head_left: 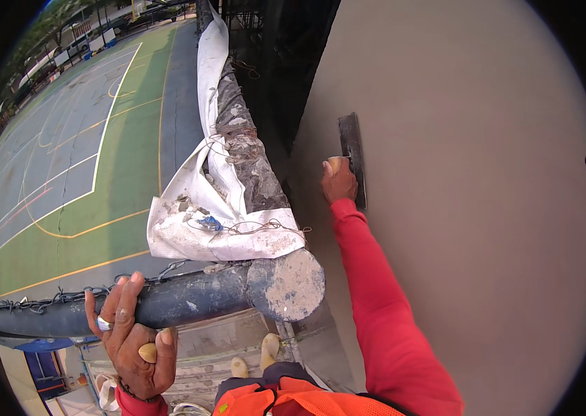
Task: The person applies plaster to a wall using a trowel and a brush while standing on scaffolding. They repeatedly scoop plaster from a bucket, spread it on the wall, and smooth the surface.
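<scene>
My right hand (340,186) is closed round the pale handle of a plastering trowel (353,149). The trowel's long dark blade lies against a smooth grey-brown plastered wall (473,180), near its left edge. At the lower left, my left hand (133,340) rests on a thick dark pipe (196,301), its visible fingers stretched and apart across it. That hand wears a silver ring, and a tan oval piece shows near its thumb; whether this is a ring stone or something held, I cannot tell.
A crusted beam (248,156), partly wrapped in dirty white sheeting (213,173) and wire, meets the pipe's round end (286,284) between my arms. My feet are on a narrow, dusty platform (216,343). A green and blue sports court (99,152) lies far below left.
</scene>
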### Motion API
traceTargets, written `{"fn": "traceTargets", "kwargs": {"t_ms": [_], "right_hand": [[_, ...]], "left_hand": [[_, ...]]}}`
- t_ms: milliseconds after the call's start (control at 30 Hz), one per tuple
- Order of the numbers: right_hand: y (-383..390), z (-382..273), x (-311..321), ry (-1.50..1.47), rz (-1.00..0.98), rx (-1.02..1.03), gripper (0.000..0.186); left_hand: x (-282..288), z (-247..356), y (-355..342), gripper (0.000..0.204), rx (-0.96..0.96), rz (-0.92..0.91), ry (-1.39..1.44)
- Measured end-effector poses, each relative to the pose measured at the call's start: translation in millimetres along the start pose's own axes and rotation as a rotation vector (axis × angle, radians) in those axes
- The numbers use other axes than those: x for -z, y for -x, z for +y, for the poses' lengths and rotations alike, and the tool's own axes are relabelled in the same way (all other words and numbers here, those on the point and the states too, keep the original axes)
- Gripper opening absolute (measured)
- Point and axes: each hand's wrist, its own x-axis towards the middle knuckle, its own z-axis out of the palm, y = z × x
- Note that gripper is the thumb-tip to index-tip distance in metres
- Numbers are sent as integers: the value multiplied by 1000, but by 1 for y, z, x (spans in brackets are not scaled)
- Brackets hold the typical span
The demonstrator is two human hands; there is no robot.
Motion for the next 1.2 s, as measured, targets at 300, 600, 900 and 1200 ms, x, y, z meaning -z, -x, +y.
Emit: {"fn": "traceTargets", "kwargs": {"t_ms": [300,600,900,1200], "right_hand": [[80,-7,165,-131,235,127,36],[243,3,303,-528,468,9,33],[443,66,231,-62,-289,-250,38],[628,98,272,81,-538,-647,57]], "left_hand": [[1,-8,3,31,-93,58,78],[-4,-10,9,31,-112,57,40],[-9,-13,12,31,-241,141,64],[0,-20,25,32,-358,188,225]]}}
